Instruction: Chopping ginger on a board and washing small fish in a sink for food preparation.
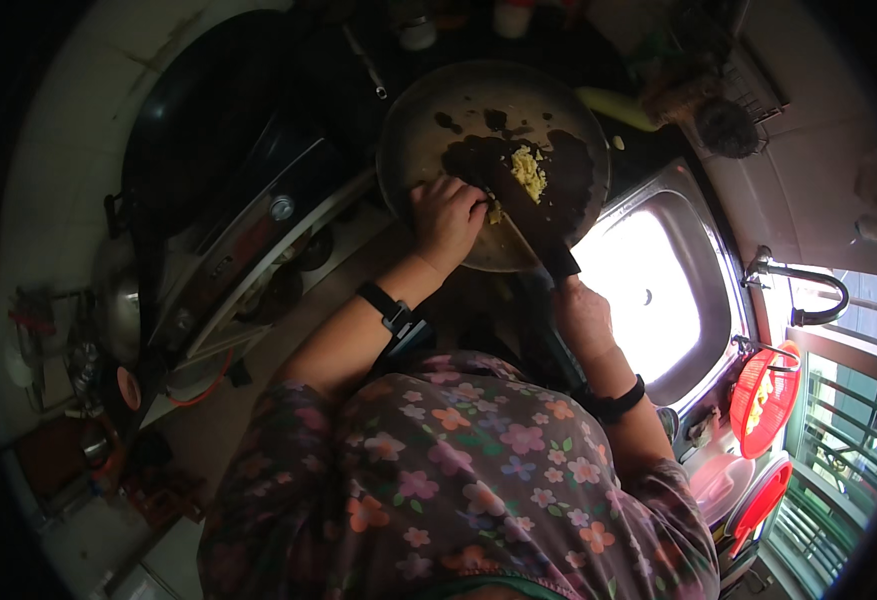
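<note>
A round cutting board [423, 105] with dark wet patches lies on the dark counter in front of me. My right hand [584, 315] grips the dark handle of a broad-bladed kitchen knife [528, 214], whose blade rests over the board's middle. Finely chopped pale-yellow food [530, 172] lies on the board to the right of the blade. At the blade's left side, my left hand [449, 217] has its fingertips curled down on the board, against a small bit of the same yellow food [494, 211]. What lies beneath those fingers is hidden.
A steel sink [716, 300] with a faucet [821, 289] is at the right. A red plastic basket [772, 405] stands by the window. A long pale-green vegetable [614, 107] lies beyond the board. A large dark wok [190, 112] and a stove's knob panel [258, 225] are at the left.
</note>
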Demonstrator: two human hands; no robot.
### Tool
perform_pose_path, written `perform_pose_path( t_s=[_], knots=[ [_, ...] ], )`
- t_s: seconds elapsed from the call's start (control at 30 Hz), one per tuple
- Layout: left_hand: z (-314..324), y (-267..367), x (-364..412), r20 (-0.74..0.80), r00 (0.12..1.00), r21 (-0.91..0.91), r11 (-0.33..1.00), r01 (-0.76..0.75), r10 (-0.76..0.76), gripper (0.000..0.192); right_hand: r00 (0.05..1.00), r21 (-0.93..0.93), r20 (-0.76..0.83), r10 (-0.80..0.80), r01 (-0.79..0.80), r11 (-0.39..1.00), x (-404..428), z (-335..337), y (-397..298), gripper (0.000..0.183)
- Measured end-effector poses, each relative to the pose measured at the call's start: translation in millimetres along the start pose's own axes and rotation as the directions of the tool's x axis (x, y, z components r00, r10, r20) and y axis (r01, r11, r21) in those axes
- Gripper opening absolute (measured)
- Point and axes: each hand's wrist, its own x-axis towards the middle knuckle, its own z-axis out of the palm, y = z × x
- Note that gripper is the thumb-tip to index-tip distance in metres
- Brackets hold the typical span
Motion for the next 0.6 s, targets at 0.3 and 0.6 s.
perform_pose_path(
  t_s=[0.3,0.6],
  knots=[
    [-9.0,23.6,-26.6,0.18,0.974,0.016,0.989,-0.144,0.139,0.027,0.997,-0.063,0.064,0.051,-0.047,0.997,4.9,-2.8,-0.2,0.023],
    [5.9,2.3,-2.7,0.039,0.999,0.016,0.999,-0.039,0.038,0.017,0.998,-0.055,0.045,0.047,-0.045,0.997,4.9,-4.6,1.8,0.028]
  ],
)
